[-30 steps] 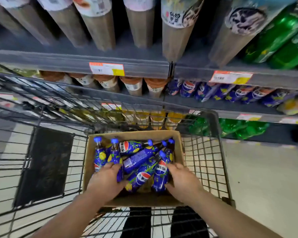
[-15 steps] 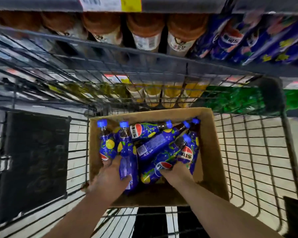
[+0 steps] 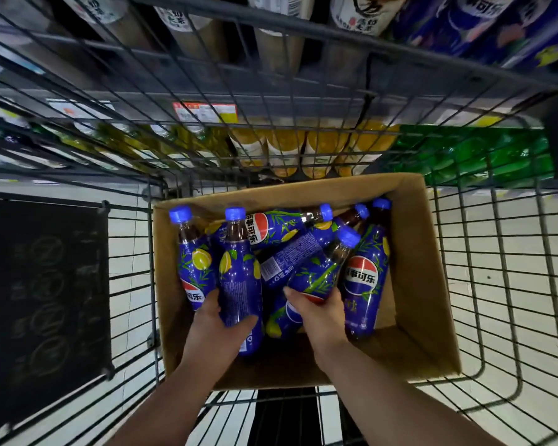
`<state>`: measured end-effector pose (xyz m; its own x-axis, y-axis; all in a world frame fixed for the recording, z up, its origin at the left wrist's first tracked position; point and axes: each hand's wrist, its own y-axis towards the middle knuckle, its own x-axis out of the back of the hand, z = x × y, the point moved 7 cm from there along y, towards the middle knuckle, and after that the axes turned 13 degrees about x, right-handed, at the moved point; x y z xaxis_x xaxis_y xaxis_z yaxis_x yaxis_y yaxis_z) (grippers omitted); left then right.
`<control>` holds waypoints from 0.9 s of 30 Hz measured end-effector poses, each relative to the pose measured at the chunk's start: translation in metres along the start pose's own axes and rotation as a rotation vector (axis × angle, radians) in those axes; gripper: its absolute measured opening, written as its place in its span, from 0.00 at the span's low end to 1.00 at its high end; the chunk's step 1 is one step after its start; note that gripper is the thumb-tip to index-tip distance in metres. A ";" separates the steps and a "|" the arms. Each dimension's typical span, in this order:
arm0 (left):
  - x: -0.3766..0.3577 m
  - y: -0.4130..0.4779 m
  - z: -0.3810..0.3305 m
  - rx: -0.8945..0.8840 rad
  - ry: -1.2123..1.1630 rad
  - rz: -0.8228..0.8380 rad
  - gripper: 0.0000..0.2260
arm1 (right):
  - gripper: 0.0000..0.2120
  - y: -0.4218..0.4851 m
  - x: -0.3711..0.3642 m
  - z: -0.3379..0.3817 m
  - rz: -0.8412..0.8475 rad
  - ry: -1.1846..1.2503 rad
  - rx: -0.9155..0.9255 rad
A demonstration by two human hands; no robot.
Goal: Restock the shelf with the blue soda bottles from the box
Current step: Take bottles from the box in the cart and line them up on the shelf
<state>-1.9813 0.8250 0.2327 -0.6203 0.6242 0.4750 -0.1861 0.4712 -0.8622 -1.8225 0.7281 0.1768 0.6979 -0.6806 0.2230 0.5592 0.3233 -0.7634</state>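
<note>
Brown open-topped cardboard box (image 3: pixel 413 252) sits inside a grey wire shopping cart (image 3: pixel 496 284). It contains six blue-labelled plastic soda bottles with blue caps, loosely piled, some upright and some lying across one another.

Left hand (image 3: pixel 219 323): fingers and thumb curled round the lower body of an upright bottle (image 3: pixel 239 278), second from the left side of the box. A neighbouring upright bottle (image 3: pixel 194 265) stands just beside it against the left wall, touching the back of the fingers.

Right hand (image 3: pixel 316 313): thumb and fingers wrapped round the lower part of a tilted bottle (image 3: pixel 319 268) near the middle, its cap leaning to the right. The rightmost bottle (image 3: pixel 364 278) (logo facing up) lies just beside this hand.

Both gripped bottles are within the box.

Beyond the cart's far mesh, the store shelf (image 3: pixel 303 101) carries orange drink bottles (image 3: pixel 284 146), green bottles (image 3: pixel 464 152) and a red and yellow price label (image 3: pixel 203 112).
</note>
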 end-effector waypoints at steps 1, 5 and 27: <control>-0.001 0.002 0.002 0.010 -0.008 -0.004 0.30 | 0.43 0.002 0.000 0.000 0.030 -0.005 -0.007; -0.008 0.007 0.008 0.041 -0.061 -0.051 0.38 | 0.31 0.006 0.012 0.016 0.099 -0.027 0.050; -0.022 -0.020 -0.006 0.019 -0.260 -0.095 0.28 | 0.24 -0.045 0.106 0.098 0.035 -0.024 0.317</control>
<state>-1.9597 0.8055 0.2406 -0.7733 0.3958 0.4953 -0.2658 0.5069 -0.8200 -1.7300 0.7055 0.2943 0.7275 -0.6511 0.2166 0.6435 0.5378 -0.5446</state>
